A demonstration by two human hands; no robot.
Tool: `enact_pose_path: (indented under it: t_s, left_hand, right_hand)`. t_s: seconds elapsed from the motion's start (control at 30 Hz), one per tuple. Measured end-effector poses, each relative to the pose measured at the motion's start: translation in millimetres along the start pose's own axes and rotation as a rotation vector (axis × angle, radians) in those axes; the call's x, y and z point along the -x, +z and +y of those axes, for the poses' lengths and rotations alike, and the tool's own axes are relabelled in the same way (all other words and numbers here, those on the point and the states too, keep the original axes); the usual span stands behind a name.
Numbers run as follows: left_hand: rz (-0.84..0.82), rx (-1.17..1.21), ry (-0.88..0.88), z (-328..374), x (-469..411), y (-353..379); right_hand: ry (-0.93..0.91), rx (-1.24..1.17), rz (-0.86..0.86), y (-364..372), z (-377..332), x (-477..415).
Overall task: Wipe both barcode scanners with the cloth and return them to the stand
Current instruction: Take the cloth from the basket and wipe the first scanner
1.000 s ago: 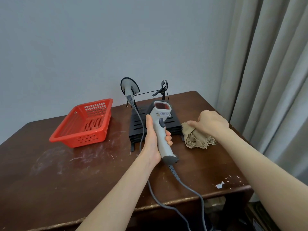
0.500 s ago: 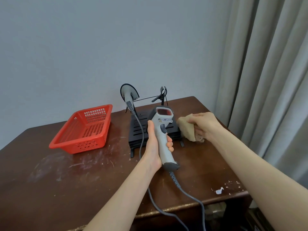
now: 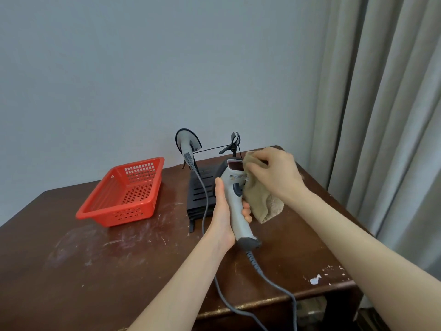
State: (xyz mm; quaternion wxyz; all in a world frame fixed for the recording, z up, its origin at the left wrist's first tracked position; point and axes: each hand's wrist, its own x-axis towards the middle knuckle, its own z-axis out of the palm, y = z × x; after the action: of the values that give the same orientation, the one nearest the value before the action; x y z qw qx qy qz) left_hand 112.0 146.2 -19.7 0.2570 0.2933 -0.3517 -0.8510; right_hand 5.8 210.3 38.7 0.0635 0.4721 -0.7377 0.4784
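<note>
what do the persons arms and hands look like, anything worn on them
Both forearms are bare up to the frame edge: no sleeves in view. The left hand and right hand wear no gloves, and no rings, watch or bracelet show. Nails look short and unpainted.

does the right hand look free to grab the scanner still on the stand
Probably not yet: the right hand is shut on the cloth, pressed to the held scanner. The way to the other scanner looks open.
</note>
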Motion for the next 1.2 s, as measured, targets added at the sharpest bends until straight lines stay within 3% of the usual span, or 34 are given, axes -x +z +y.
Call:
enact_pose_path:
  t_s: [0.17,0.3,0.5,0.73,0.93,1.1,1.2]
  left_hand:
    - [-0.018,0.003,-0.012,-2,1,1]
    - [-0.016,-0.004,0.002,-1,1,3]
    - [-0.009,-0.068,0.041,2,1,3]
    - [0.000,-0.110,0.082,2,2,1]
    - [0.012,-0.114,0.069,2,1,2]
    - [0.014,-0.120,0.049,1,1,2]
    - [0.022,-0.111,0.037,-1,0,1]
  right_hand:
    - [-0.038,-0.006,-0.050,8,-5,1]
    - [-0.013,-0.181,-0.068,8,-13,1]
    - [0.146,-0.489,-0.167,0,-22,2]
    - [0.346,-0.598,-0.317,-9,-26,-6]
    - [0.243,-0.398,-0.426,-17,-23,-10]
    - [-0.071,0.045,-0.401,-24,-23,-13]
    - [-0.116,0.288,-0.435,-28,-22,-17]
